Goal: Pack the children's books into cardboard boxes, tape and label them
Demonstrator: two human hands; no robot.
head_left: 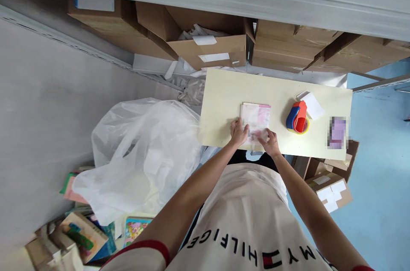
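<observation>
A flat pink-and-white packet (254,117) lies on the desk (221,95) close to its near edge, with the left hand (238,133) gripping its left side, fingers curled at the border and thumb on top. The fingers of the right hand (271,142) are drawn narrow, holding its near right corner, while a red-and-blue tape dispenser (293,119) (a white box (313,106) just beyond it) sits to the right.

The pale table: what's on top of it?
A pinkish packet with the left hand and right hand on it, a tape dispenser, a white item and a blurred purple thing. The hands cover parts of the packet; its underside is hidden.
</observation>
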